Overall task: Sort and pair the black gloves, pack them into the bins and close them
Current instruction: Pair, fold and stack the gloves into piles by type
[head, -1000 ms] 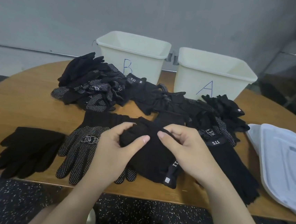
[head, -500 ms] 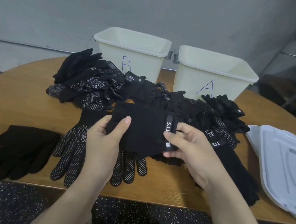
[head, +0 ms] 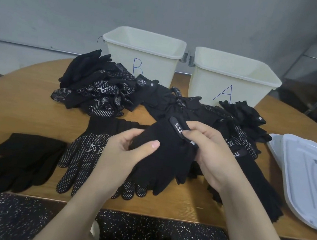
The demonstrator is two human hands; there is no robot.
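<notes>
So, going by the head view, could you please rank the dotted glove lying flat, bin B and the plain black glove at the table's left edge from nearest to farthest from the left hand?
1. Dotted glove: directly beside and partly under the left hand.
2. Plain black glove: farther left, at the table's near edge.
3. Bin B: at the back of the table, beyond the glove pile.

Left bin (head: 143,60): front wall marked "B" in blue. Right bin (head: 233,82): front wall marked "A" in blue. Held glove (head: 162,153): wrist strap reads "5.11". Gloves near the table's far edge (head: 147,84) and right edge (head: 237,153): same mark, apparently.
</notes>
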